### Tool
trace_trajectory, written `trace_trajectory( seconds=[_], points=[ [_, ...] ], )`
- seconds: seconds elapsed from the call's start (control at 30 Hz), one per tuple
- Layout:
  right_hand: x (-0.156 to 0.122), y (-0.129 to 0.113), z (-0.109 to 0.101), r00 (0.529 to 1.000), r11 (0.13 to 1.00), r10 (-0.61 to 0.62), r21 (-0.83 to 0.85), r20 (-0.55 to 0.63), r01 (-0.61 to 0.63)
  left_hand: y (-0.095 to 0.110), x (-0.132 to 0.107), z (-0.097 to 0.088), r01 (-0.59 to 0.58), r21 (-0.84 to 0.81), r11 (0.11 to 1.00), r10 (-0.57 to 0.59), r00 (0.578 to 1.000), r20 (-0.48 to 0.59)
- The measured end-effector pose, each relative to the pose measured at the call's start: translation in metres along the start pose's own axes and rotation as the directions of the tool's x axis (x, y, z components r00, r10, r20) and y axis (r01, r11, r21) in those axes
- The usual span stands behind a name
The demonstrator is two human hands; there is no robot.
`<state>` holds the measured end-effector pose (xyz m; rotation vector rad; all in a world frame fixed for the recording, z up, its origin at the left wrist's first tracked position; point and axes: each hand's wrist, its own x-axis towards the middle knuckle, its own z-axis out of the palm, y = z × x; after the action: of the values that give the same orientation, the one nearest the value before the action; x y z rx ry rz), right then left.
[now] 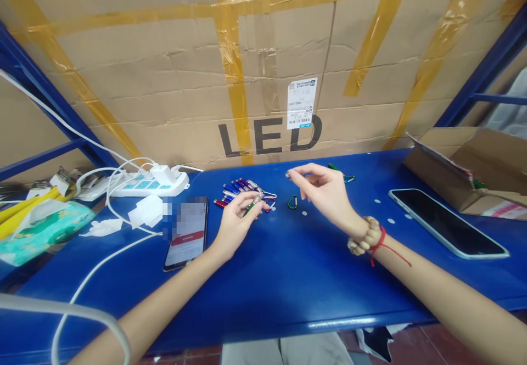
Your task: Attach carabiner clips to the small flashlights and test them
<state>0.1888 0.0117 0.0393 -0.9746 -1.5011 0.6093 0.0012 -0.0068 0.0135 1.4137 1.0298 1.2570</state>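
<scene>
My left hand (235,223) is closed round a small green keychain torch (251,207) with a red carabiner (269,205) hanging at its end. Just behind it lies a row of several small purple, blue and red torches (236,188). My right hand (325,192) hovers above the blue table (288,277), thumb and forefinger pinched on a tiny dark part (287,175). A beaded bracelet and red string sit on that wrist. A loose green carabiner (292,202) lies between the hands.
A phone (187,233) lies left of my left hand, a larger phone (447,222) to the right. A white power strip (150,185) with chargers and cables, a tissue pack (41,228), an open cardboard box (473,167) and a large "LED" carton (263,79) surround the table.
</scene>
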Motion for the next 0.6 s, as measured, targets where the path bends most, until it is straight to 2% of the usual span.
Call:
trace_trajectory(
  seconds=[0.1,0.2,0.27,0.33,0.4,0.43,0.5,0.6],
  points=[
    [0.008,0.006,-0.006,0.998,0.998,0.038,-0.046,-0.049,-0.04,-0.001,0.003,-0.003,-0.035,-0.029,0.999,0.033,0.997,-0.076],
    [0.01,0.014,-0.009,0.998,0.979,0.029,-0.203,0.047,-0.019,-0.003,0.005,-0.005,-0.045,-0.009,0.999,0.044,0.996,-0.083],
    [0.009,0.018,-0.011,0.987,0.903,0.025,-0.427,0.162,0.047,-0.005,0.006,-0.006,-0.041,0.015,0.999,0.042,0.997,-0.066],
    [0.008,0.023,-0.013,0.959,0.775,0.075,-0.622,0.273,0.116,-0.006,0.008,-0.006,-0.035,0.036,0.999,0.037,0.998,-0.056],
    [0.008,0.024,-0.015,0.936,0.704,0.135,-0.696,0.324,0.14,-0.007,0.009,-0.008,-0.035,0.05,0.998,0.038,0.997,-0.068],
    [0.007,0.022,-0.014,0.935,0.708,0.144,-0.694,0.323,0.13,-0.008,0.01,-0.009,-0.037,0.052,0.998,0.041,0.996,-0.084],
    [0.004,0.009,-0.009,0.954,0.789,0.106,-0.608,0.281,0.091,-0.007,0.012,-0.01,-0.047,0.037,0.998,0.052,0.991,-0.125],
    [-0.011,-0.037,0.006,0.98,0.969,-0.012,-0.241,0.198,0.06,-0.006,0.013,-0.011,-0.059,0.007,0.998,0.059,0.985,-0.164]
  ],
)
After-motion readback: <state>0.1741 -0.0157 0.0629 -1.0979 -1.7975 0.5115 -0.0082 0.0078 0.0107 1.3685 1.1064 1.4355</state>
